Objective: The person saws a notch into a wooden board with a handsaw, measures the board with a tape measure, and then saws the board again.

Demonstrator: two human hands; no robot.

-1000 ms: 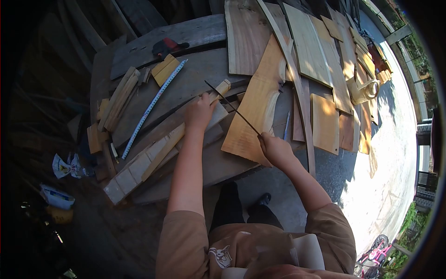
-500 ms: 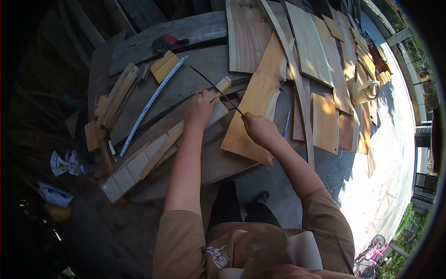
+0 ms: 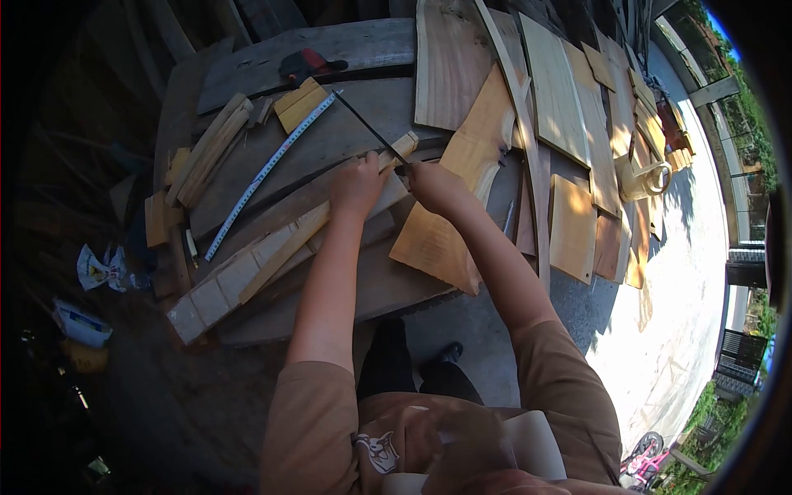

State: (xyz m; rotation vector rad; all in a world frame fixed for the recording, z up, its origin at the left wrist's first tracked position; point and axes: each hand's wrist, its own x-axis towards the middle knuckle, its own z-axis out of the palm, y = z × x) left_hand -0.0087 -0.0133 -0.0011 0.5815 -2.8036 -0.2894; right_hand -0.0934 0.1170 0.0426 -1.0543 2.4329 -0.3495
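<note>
The step in hand looks like a stroke with a long, thin dark tool (image 3: 361, 116) across a narrow wooden strip (image 3: 407, 142), close to the strip's far right end. The strip slants over the desk (image 3: 289, 177), above some longer pale boards (image 3: 206, 301). Whether the tool's edge has teeth cannot be told from here.

The left hand (image 3: 355, 191) bears on the strip just to the left of the crossing, its fingers closed around the wood. The right hand (image 3: 437, 188) has the tool's near end in curled fingers; the grip hides any handle, so its shape cannot be told. The two hands are near each other, and the tool's other end points to the far left, just beside the far end of a measuring tape (image 3: 262, 175). A small yellowish block (image 3: 301, 105) lies near that end, with a dark and red cap (image 3: 311, 64) beyond it. On the near right of the hands lies a board with a wavy edge (image 3: 437, 246).

As I judge it, the next move calls for a firm left hold so the strip does not roll or shift, the tool kept in one line, and light, even force from the right hand. The left fingers are close to the tool, so a skip sideways could catch them.
</note>
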